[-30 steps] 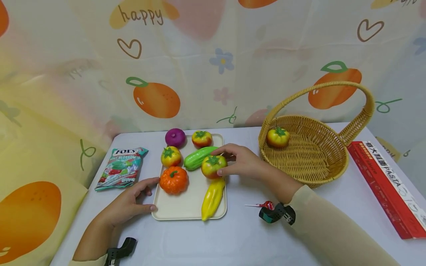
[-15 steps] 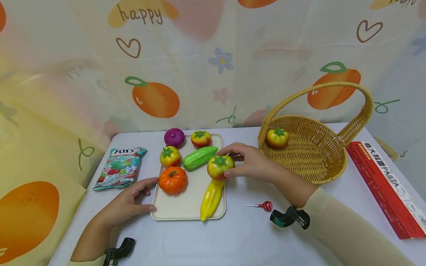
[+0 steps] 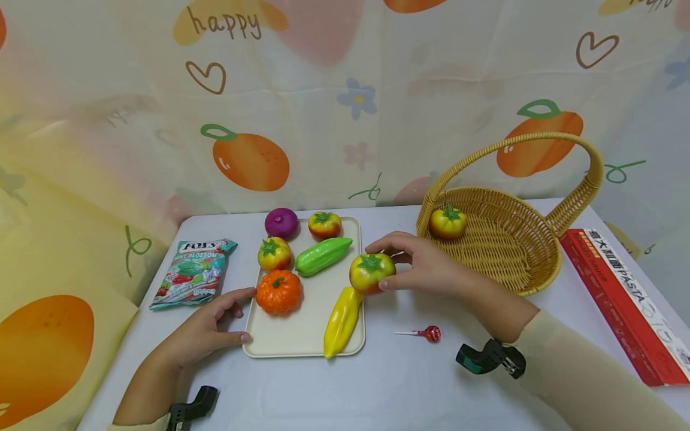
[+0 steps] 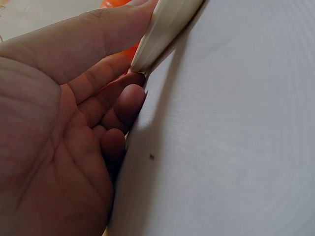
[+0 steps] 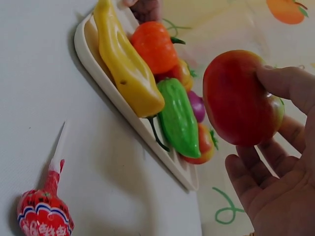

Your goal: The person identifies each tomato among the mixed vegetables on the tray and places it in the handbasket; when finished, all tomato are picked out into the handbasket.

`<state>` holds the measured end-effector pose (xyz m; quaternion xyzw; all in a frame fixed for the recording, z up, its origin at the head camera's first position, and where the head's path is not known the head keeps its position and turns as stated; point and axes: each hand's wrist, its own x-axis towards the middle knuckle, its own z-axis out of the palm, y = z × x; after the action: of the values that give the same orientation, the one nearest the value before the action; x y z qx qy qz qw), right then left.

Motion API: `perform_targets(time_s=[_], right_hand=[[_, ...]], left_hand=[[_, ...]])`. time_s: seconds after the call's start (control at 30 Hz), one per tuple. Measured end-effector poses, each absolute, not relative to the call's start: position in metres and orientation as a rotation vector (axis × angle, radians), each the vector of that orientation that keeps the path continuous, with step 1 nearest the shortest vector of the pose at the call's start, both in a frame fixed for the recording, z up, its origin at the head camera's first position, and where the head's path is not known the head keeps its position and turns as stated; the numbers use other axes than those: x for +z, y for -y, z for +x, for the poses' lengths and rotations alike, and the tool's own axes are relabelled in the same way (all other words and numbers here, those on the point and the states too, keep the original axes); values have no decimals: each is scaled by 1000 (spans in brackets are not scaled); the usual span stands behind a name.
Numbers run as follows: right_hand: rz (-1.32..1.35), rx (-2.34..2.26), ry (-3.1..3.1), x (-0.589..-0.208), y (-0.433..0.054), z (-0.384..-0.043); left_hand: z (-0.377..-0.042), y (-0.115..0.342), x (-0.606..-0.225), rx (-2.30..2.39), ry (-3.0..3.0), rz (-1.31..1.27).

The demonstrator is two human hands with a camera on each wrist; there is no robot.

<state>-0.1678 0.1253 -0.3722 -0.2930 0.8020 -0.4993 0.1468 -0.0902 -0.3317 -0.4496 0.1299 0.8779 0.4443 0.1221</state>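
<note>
My right hand (image 3: 431, 266) holds a yellow-red toy tomato (image 3: 371, 275) with a green leafy top, thumb on one side and fingers on the other, raised off the tray's right edge. In the right wrist view the tomato's red underside (image 5: 234, 101) shows. My left hand (image 3: 202, 332) touches the left edge of the cream tray (image 3: 302, 344), thumb near the front corner and index finger higher up. On the tray lie an orange pumpkin (image 3: 278, 292), a green cucumber-like vegetable (image 3: 323, 256), a yellow banana-like vegetable (image 3: 342, 323), two more toy tomatoes (image 3: 325, 225) and a purple onion (image 3: 281, 223).
A wicker basket (image 3: 507, 263) with a tall handle stands at the right, one toy tomato (image 3: 448, 222) inside. A red pasta box (image 3: 614, 311) lies beyond it. A lollipop (image 3: 431, 333) is right of the tray, a candy bag (image 3: 193, 272) left of it.
My right hand has carried the toy tomato rightward from above the tray, away from the green vegetable, to past the tray's right edge. My left hand stays at the tray's left edge.
</note>
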Motion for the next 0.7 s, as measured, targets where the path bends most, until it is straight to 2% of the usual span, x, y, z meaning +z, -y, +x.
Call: perform_targets(time_s=[0.7], right_hand=[[-776, -1450, -2392, -369, -184, -155]], left_hand=[[-89, 329, -445, 1292, -2556, 369]])
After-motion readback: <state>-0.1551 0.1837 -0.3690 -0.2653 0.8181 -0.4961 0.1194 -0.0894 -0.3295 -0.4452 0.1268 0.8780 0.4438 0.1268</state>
